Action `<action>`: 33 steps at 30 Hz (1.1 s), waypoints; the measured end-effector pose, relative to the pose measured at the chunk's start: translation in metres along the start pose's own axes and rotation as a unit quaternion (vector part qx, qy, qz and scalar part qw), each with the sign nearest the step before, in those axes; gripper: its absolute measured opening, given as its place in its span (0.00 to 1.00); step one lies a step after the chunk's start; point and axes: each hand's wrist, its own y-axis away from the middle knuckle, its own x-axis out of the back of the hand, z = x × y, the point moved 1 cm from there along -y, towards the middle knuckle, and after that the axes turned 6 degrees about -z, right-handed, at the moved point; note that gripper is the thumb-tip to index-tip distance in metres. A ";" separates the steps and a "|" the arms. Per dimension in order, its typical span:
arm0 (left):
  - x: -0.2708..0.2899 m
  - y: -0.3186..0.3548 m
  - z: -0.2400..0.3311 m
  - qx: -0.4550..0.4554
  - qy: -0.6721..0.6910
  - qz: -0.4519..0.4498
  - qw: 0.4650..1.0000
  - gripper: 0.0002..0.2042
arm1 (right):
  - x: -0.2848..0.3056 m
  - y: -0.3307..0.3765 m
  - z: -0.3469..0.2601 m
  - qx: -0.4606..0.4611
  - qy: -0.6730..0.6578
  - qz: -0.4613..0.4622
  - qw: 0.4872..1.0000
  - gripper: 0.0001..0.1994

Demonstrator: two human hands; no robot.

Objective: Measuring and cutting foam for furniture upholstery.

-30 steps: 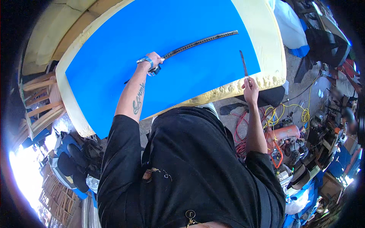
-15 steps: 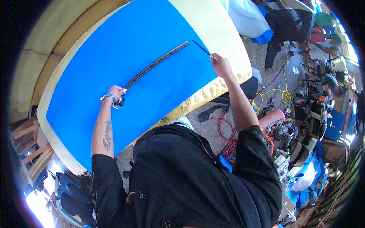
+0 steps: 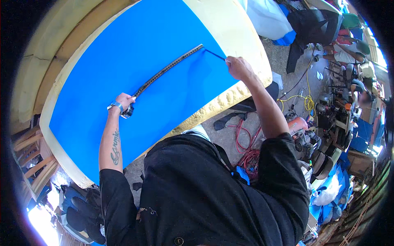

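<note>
A bright blue sheet (image 3: 106, 74) lies over a cream foam slab (image 3: 246, 45). My left hand (image 3: 124, 101), with a watch on its wrist, is closed on the case of a tape measure (image 3: 162, 73). The tape's blade runs out across the blue sheet, slightly bowed, toward the far right. My right hand (image 3: 241, 69) is closed round a thin dark pointed tool (image 3: 215, 53); its kind is too small to make out. That tool's tip is at the far end of the blade, by the sheet.
Red hose (image 3: 248, 158) and yellow cord (image 3: 303, 98) lie on the concrete floor to the right, with an orange-red tank (image 3: 296, 124). Wooden slats (image 3: 37, 164) stand at the left. Other people (image 3: 349, 51) are at the far right.
My right hand has shifted slightly down and the thin tool's tip has come to the end of the tape blade. My left hand and the tape measure stay nearly in place.
</note>
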 end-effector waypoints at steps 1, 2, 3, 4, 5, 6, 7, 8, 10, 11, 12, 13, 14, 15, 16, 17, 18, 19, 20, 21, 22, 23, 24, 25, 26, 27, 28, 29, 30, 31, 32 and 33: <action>0.000 0.000 0.000 0.005 -0.003 -0.003 1.000 0.13 | 0.002 0.007 -0.001 -0.004 0.000 -0.006 1.000 0.08; 0.000 -0.001 0.000 0.009 -0.008 -0.009 1.000 0.13 | 0.003 0.013 0.000 -0.028 0.004 -0.026 0.999 0.08; 0.000 -0.001 -0.001 0.009 -0.005 -0.004 1.000 0.13 | 0.005 0.018 0.000 -0.006 0.000 -0.011 1.000 0.08; 0.000 -0.001 -0.001 0.003 0.004 -0.009 1.000 0.13 | 0.009 0.022 0.003 -0.013 -0.038 0.031 0.999 0.08; 0.000 -0.001 -0.003 -0.002 0.007 -0.017 1.000 0.13 | 0.010 0.026 0.007 -0.005 -0.081 0.075 0.994 0.09; 0.001 0.000 -0.006 0.002 0.016 -0.012 1.000 0.13 | 0.010 0.028 0.012 0.003 -0.124 0.141 0.982 0.09; 0.003 0.000 -0.008 -0.038 0.013 -0.021 0.999 0.13 | 0.008 0.028 0.019 -0.034 -0.146 0.172 0.974 0.10; 0.007 0.001 -0.013 -0.075 0.009 -0.028 0.997 0.14 | 0.004 0.026 0.025 -0.023 -0.167 0.219 0.961 0.10; 0.016 0.003 -0.026 -0.123 0.005 -0.029 0.992 0.15 | -0.015 0.023 0.038 -0.060 -0.270 0.222 0.935 0.12; 0.022 0.005 -0.035 -0.135 0.021 -0.019 0.990 0.16 | -0.029 0.024 0.044 -0.099 -0.335 0.201 0.915 0.14; 0.030 0.007 -0.046 -0.140 0.050 -0.010 0.989 0.16 | -0.047 0.021 0.044 -0.083 -0.450 0.208 0.864 0.14; 0.046 0.010 -0.063 -0.129 0.037 0.009 0.991 0.16 | -0.063 0.020 0.040 -0.077 -0.509 0.199 0.834 0.14; 0.053 0.008 -0.068 -0.099 0.006 0.011 0.995 0.16 | -0.077 0.026 0.052 -0.066 -0.512 0.135 0.846 0.12; 0.071 0.013 -0.088 -0.076 0.041 0.032 0.996 0.16 | -0.093 0.025 0.042 -0.036 -0.517 0.162 0.840 0.10; 0.092 0.021 -0.113 -0.048 0.046 0.049 0.997 0.16 | -0.107 0.029 0.034 -0.070 -0.498 0.150 0.851 0.10; 0.110 0.025 -0.131 -0.052 0.031 0.079 0.995 0.15 | -0.117 0.032 0.028 -0.075 -0.461 0.136 0.874 0.10; 0.126 0.025 -0.146 -0.070 0.013 0.103 0.992 0.15 | -0.126 0.037 0.020 -0.091 -0.447 0.122 0.881 0.10; 0.144 0.024 -0.164 -0.045 -0.008 0.112 0.993 0.15 | -0.137 0.039 0.009 -0.084 -0.477 0.119 0.867 0.10; 0.160 0.025 -0.184 -0.038 -0.027 0.111 0.993 0.15 | -0.148 0.043 0.000 -0.092 -0.507 0.118 0.849 0.09; 0.187 0.035 -0.214 -0.020 -0.035 0.125 0.991 0.15 | -0.148 0.051 -0.025 -0.093 -0.511 0.109 0.848 0.09; 0.200 0.035 -0.231 -0.008 -0.044 0.126 0.991 0.15 | -0.155 0.056 -0.036 -0.112 -0.526 0.103 0.837 0.09; 0.210 0.034 -0.251 -0.008 -0.037 0.132 0.991 0.15 | -0.162 0.059 -0.052 -0.137 -0.515 0.107 0.839 0.09; 0.223 0.036 -0.270 0.013 -0.042 0.126 0.991 0.14 | -0.165 0.060 -0.067 -0.124 -0.513 0.100 0.844 0.09; 0.230 0.035 -0.287 0.035 -0.047 0.118 0.991 0.14 | -0.170 0.062 -0.081 -0.131 -0.535 0.102 0.828 0.09; 0.232 0.033 -0.300 0.036 -0.040 0.115 0.992 0.14 | -0.173 0.062 -0.093 -0.137 -0.557 0.103 0.813 0.09; 0.236 0.030 -0.314 0.038 -0.035 0.108 0.993 0.14 | -0.174 0.061 -0.106 -0.154 -0.524 0.089 0.833 0.09; 0.236 0.026 -0.320 0.040 -0.033 0.102 0.993 0.13 | -0.173 0.059 -0.112 -0.140 -0.531 0.088 0.831 0.09; 0.236 0.023 -0.330 0.027 -0.032 0.087 0.995 0.13 | -0.173 0.057 -0.124 -0.141 -0.516 0.084 0.841 0.09; 0.236 0.019 -0.337 0.035 -0.032 0.091 0.995 0.13 | -0.173 0.054 -0.134 -0.144 -0.492 0.088 0.854 0.09; 0.234 0.015 -0.341 0.045 -0.031 0.100 0.993 0.13 | -0.174 0.051 -0.142 -0.141 -0.499 0.079 0.852 0.09; 0.232 0.013 -0.345 0.046 -0.028 0.103 0.993 0.12 | -0.174 0.049 -0.151 -0.130 -0.490 0.089 0.857 0.09; 0.231 0.009 -0.345 0.063 -0.019 0.097 0.993 0.12 | -0.172 0.047 -0.159 -0.125 -0.477 0.103 0.864 0.09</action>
